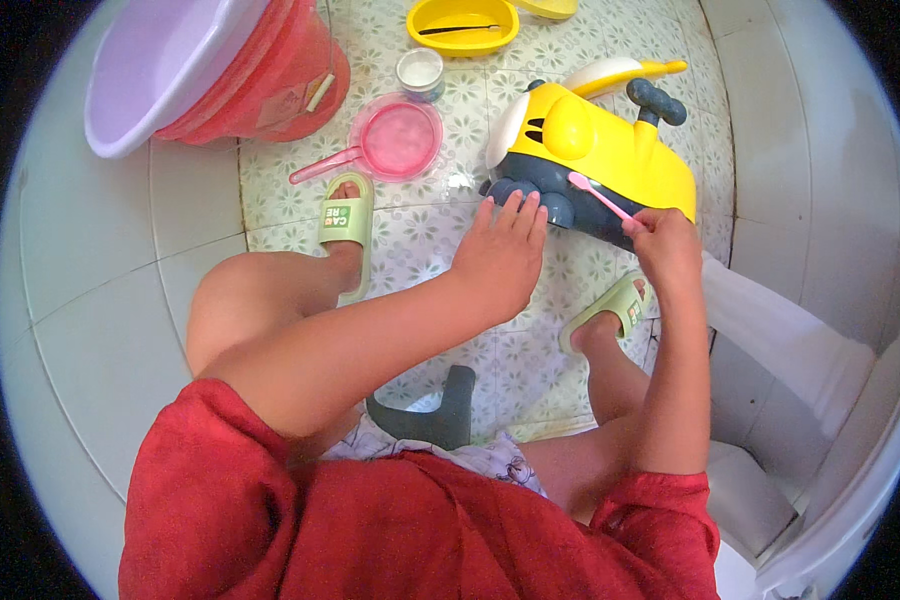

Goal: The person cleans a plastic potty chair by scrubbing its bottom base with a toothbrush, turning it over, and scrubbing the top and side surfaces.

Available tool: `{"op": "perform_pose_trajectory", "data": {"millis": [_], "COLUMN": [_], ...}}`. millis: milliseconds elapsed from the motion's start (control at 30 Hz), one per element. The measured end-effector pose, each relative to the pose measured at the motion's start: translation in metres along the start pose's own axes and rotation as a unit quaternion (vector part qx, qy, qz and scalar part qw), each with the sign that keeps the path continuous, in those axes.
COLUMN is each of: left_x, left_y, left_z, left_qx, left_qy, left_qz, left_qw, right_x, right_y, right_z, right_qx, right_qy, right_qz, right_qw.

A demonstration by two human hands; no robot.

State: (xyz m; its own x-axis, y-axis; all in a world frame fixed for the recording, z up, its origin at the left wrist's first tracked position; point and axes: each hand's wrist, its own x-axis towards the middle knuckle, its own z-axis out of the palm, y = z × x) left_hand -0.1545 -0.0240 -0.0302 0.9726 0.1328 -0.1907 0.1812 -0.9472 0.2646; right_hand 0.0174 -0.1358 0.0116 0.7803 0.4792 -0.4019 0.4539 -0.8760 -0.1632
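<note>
A yellow and dark grey ride-on toy [645, 165] lies tipped on the tiled floor ahead and to the right. My right hand [667, 248] is closed around the handle of a pink toothbrush [602, 196]. The brush's head is against or just over the toy's dark lower part; I cannot tell which. My left hand [502, 255] rests with outstretched fingers at the toy's dark rounded wheel parts [555, 208], its fingertips touching or nearly touching them. Behind the toy is a yellow and white piece [610, 75].
At the far left, a lilac basin [120, 110] sits on a red bucket [315, 105]. Nearer the middle are a pink dipper [400, 140], a small white-topped jar [420, 75] and a yellow tub [460, 45] holding a black brush [460, 30]. A white fixture [850, 540] stands at right.
</note>
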Motion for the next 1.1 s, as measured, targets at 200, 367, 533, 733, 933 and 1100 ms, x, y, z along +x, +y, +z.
{"op": "perform_pose_trajectory", "data": {"millis": [200, 367, 533, 733, 933, 1100], "left_x": [-0.006, -0.004, 0.007, 0.009, 0.015, 0.010], "left_y": [-0.002, -0.007, -0.005, -0.013, -0.009, -0.011], "left_z": [-0.006, -0.018, -0.011, 0.000, 0.001, -0.004], "left_qx": [-0.008, -0.037, -0.040, -0.018, 0.012, 0.035], "left_qy": [-0.082, -0.167, -0.116, -0.055, -0.067, -0.049], "left_qz": [-0.005, -0.002, -0.004, 0.039, 0.001, 0.046], "left_qw": [0.997, 0.985, 0.992, 0.998, 0.998, 0.997], "right_x": [-0.006, 0.000, -0.004, 0.009, 0.003, 0.011], "right_y": [-0.012, 0.003, -0.026, -0.010, -0.020, 0.001], "right_z": [0.018, -0.005, 0.017, 0.000, 0.019, -0.011], "right_qx": [-0.022, -0.007, -0.011, 0.008, 0.003, 0.026], "right_qy": [0.016, 0.019, 0.029, -0.024, -0.022, -0.037], "right_qz": [-0.014, 0.011, -0.015, 0.014, -0.006, 0.033], "right_qw": [1.000, 1.000, 0.999, 1.000, 1.000, 0.998]}}
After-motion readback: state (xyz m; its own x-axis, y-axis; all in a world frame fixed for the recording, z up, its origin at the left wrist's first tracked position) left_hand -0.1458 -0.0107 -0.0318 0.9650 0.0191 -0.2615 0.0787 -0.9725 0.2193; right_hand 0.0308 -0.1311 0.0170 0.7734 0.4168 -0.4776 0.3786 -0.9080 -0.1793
